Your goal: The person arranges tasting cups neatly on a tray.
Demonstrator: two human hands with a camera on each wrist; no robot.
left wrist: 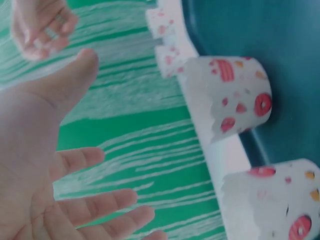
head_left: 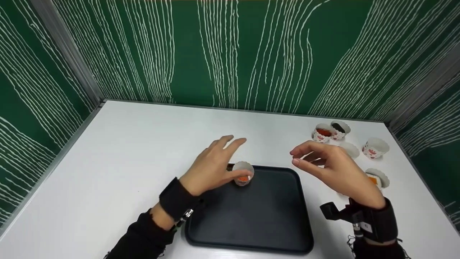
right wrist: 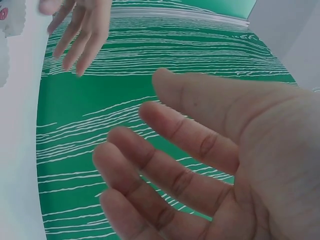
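White table (head_left: 107, 162): a cup (head_left: 243, 166) sits on the tray (head_left: 251, 216) under the wide, empty left grip (head_left: 214, 165). Cup-arranging seems in hand; next probably calls for the half-open, empty right grip (head_left: 330, 165) to fetch outer cups (head_left: 376, 148) beside it.

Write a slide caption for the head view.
Open left hand by a patterned cup on a black tray; empty right hand near more cups.

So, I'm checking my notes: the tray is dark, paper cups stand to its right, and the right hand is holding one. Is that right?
Not quite: the right hand holds nothing; the right wrist view shows it empty. The tray is indeed dark, and paper cups stand to its right.
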